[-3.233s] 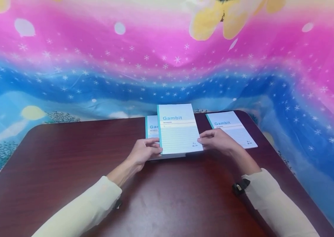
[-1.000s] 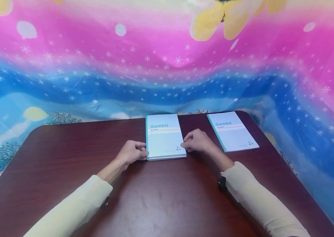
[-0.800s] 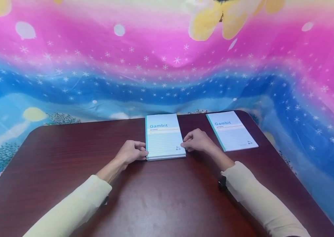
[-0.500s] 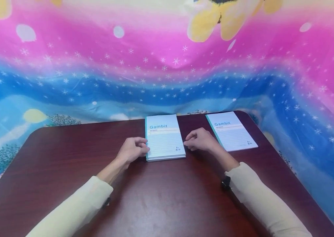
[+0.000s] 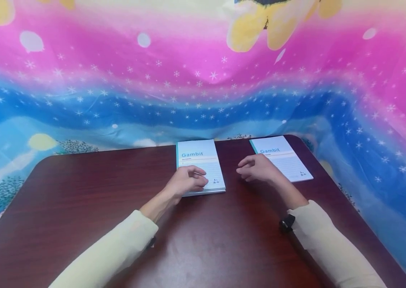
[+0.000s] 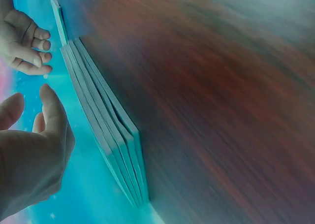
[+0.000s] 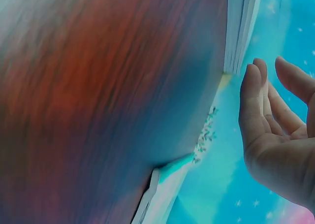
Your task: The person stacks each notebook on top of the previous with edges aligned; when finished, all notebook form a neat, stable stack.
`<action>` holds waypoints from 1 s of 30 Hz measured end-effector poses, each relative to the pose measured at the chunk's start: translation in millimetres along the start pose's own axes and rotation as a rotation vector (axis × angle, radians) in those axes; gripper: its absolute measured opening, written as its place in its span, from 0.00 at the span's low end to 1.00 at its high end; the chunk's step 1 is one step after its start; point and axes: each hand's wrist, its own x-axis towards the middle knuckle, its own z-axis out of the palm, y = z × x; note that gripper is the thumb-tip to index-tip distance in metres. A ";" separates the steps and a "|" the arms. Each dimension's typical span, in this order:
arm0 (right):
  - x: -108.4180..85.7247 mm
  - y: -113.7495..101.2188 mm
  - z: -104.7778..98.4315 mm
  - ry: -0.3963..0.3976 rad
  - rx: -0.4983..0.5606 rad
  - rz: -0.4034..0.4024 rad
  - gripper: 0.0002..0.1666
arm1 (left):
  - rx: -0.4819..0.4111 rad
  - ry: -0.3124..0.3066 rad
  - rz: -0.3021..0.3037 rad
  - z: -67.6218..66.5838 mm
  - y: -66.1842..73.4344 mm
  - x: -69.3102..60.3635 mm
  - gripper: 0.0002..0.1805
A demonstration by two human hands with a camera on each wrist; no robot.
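A stack of several white notebooks (image 5: 200, 152) with teal spines and "Gambit" on the top cover lies near the table's back edge. Over its lower part hovers my left hand (image 5: 187, 180), fingers loosely bent and holding nothing; the left wrist view shows that hand (image 6: 39, 150) apart from the stack (image 6: 98, 111). To the right, another Gambit notebook (image 5: 289, 162) lies flat. My right hand (image 5: 260, 169) is in the air between the two, covering that notebook's left edge in the head view. Its fingers (image 7: 252, 101) are relaxed, with nothing between them.
The dark red-brown wooden table (image 5: 91, 208) has rounded back corners. Behind it and on both sides hangs a pink and blue patterned cloth (image 5: 152, 88), close to the table's edge.
A notebook held in both hands was lowered onto the stack. Both hands then let go of the stack's sides and moved right, the left over the stack, the right toward the separate notebook.
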 end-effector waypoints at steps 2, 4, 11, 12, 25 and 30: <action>-1.7 3.3 -5.3 -0.004 0.003 0.004 0.21 | -0.005 -0.037 0.003 8.1 1.0 3.5 0.18; -4.1 7.0 -10.8 -0.009 0.007 0.004 0.22 | -0.019 -0.075 0.001 16.5 2.1 6.7 0.19; -13.3 21.1 -29.9 0.009 0.019 0.012 0.23 | -0.099 -0.138 -0.025 46.3 7.6 14.5 0.22; -14.4 23.4 -33.1 0.011 0.021 0.020 0.23 | -0.100 -0.138 -0.025 50.5 8.2 15.7 0.22; -29.8 55.8 -74.1 0.062 -0.016 0.108 0.29 | -0.158 -0.163 -0.036 99.5 12.3 31.5 0.25; -30.5 67.3 -88.4 0.094 -0.031 0.132 0.32 | -0.158 -0.123 -0.069 117.6 11.1 35.6 0.25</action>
